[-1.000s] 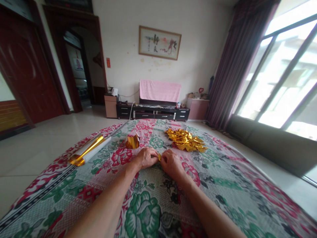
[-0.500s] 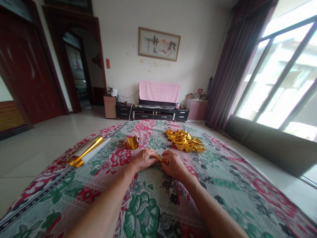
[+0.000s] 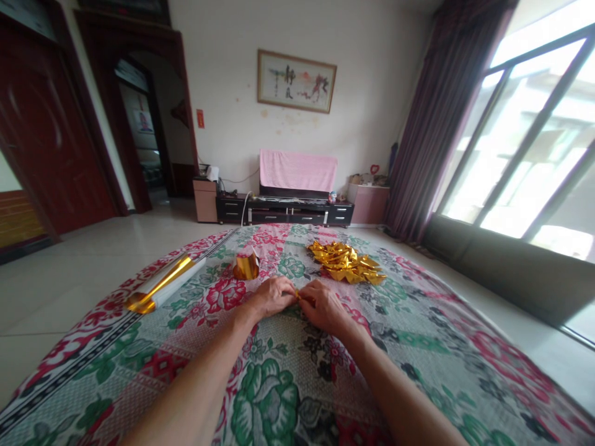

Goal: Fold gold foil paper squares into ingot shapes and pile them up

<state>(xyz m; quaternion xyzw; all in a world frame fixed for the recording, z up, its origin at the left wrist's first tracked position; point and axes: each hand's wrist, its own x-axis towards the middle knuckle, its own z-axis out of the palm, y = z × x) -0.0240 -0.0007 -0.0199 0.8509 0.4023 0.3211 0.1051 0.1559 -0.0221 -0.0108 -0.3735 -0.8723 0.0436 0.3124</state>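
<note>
My left hand (image 3: 276,296) and my right hand (image 3: 320,303) meet just above the flowered cloth (image 3: 264,402), fingers closed in a pinch. Between the fingertips shows a small bit of gold foil paper (image 3: 297,295); most of it is hidden by the fingers. Beyond my right hand lies a heap of folded gold foil paper pieces (image 3: 346,263). A curled piece of gold foil paper with a white back (image 3: 246,266) stands past my left hand. Farther left rests a roll of gold and white foil paper (image 3: 162,285).
The cloth covers a rounded table. Across the tiled floor (image 3: 88,260) stands a low black cabinet (image 3: 290,215), with a pink cloth (image 3: 297,170) draped over something on it. A curtain (image 3: 453,124) and windows are at the right, a red door (image 3: 51,124) at the left.
My right hand has turned slightly and its fingers have closed in toward the left fingertips. Less of the gold foil paper shows between them. The heap and roll stay in place.
</note>
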